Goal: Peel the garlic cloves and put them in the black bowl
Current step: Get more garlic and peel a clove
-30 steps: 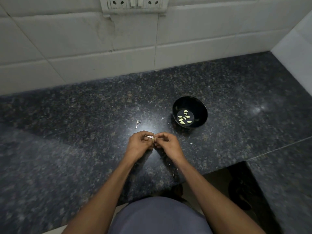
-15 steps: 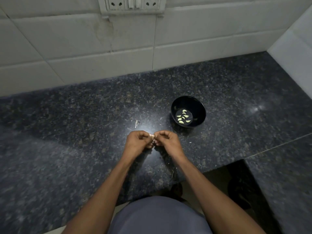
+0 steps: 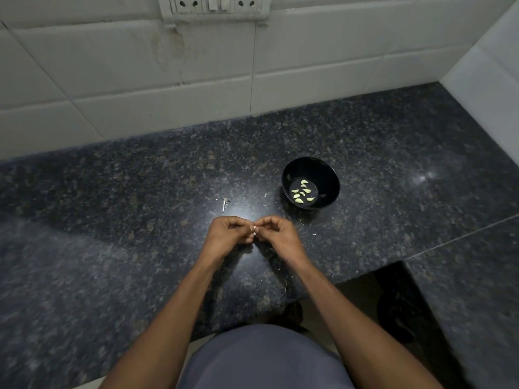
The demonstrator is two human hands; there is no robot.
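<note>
My left hand (image 3: 229, 234) and my right hand (image 3: 276, 233) meet fingertip to fingertip above the dark granite counter. Both pinch one small pale garlic clove (image 3: 255, 231), which is mostly hidden by the fingers. The black bowl (image 3: 325, 175) stands on the counter beyond and to the right of my right hand. Several peeled yellowish cloves (image 3: 302, 192) lie on its bottom.
A garlic stem scrap (image 3: 224, 204) lies on the counter (image 3: 140, 206) left of the bowl, with small flecks of skin (image 3: 314, 234) near my hands. A white tiled wall (image 3: 168, 80) with a socket plate (image 3: 213, 7) runs behind. The counter's front edge steps back at the lower right.
The hands stay together on the clove, with the fingers shifting slightly. The view has tilted a little, and the bowl is unmoved.
</note>
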